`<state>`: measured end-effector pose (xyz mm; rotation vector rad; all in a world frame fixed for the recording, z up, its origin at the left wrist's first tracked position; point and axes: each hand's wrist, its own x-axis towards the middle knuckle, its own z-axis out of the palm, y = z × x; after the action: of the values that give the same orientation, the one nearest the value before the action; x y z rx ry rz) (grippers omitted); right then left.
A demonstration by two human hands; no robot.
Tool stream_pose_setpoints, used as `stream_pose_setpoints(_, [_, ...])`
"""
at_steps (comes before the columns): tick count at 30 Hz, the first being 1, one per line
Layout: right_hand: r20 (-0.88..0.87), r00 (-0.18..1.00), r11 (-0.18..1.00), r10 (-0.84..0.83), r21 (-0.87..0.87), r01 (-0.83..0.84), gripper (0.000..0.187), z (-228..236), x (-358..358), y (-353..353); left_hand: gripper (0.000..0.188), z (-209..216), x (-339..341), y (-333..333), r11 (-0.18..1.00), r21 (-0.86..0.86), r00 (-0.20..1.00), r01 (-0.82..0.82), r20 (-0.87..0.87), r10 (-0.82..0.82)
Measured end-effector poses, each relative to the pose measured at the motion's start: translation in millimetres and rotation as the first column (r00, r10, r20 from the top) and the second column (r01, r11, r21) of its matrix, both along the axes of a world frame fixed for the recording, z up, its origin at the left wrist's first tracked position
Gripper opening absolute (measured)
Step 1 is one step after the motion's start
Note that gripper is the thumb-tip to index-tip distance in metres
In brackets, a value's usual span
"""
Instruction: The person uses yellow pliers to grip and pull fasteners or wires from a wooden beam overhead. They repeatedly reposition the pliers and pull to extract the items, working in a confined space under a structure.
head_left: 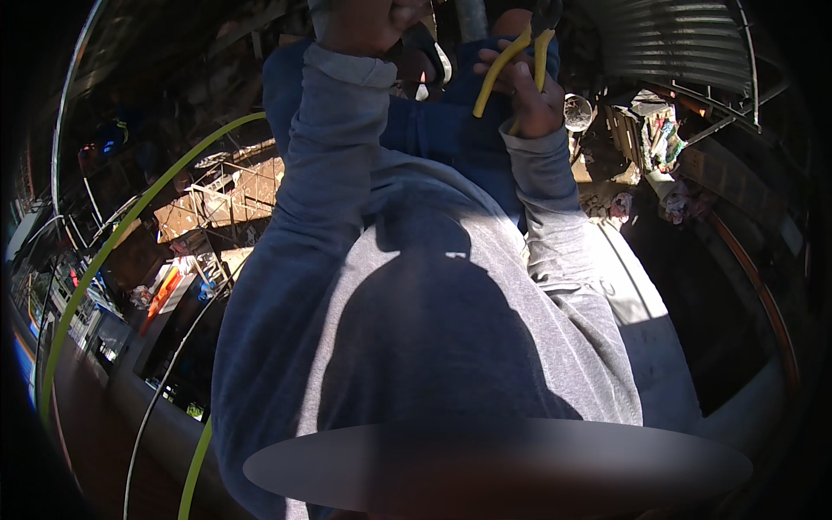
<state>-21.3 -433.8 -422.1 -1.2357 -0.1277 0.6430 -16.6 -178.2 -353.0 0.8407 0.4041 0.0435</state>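
Observation:
At the top of the head view, my right hand (536, 100) holds a pair of pliers with yellow handles (501, 71). The handles are spread apart, and the dark jaws point up toward the top edge. My left hand (360, 24) is higher and to the left, partly cut off by the frame. Its fingers are curled, and whatever they may hold is out of sight. A grey upright pole (472, 19) stands between the two hands. Below them are my legs in blue trousers (425, 126).
A yellow-green hose or cable (130, 219) curves along the left, with a thin pale cable (165, 381) beside it. Clutter, including an orange object (165, 293), lies lower left. Corrugated sheet metal (676, 39) is at upper right, above stacked odds and ends (646, 130).

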Motion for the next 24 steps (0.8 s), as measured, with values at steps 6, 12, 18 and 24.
stream_pose_setpoints(6, [0.003, 1.000, 1.000, 0.025, -0.011, -0.025, 0.057, 3.2, 1.5, 0.6, 0.034, 21.6, -16.1, 42.6, 0.746, 0.610, 0.956, 0.267, -0.267, -0.125])
stream_pose_setpoints(12, [-0.012, 1.000, 1.000, -0.003, 0.028, 0.003, 0.045, 7.8, -1.1, 2.9, 0.038, -7.3, -23.2, 22.9, 0.694, 0.718, 0.966, 0.047, -0.210, 0.152])
stream_pose_setpoints(18, [0.081, 0.982, 0.984, 0.172, 0.024, -0.174, 0.046, 17.5, 5.0, 17.3, 0.042, -13.5, -24.7, 17.0, 0.765, 0.636, 0.989, -0.101, -0.017, 0.144])
stream_pose_setpoints(24, [0.121, 0.949, 0.956, 0.291, -0.004, -0.292, 0.047, 22.4, 0.5, 43.4, 0.041, -28.5, -15.1, 10.5, 0.900, 0.420, 0.991, -0.113, -0.013, 0.131])
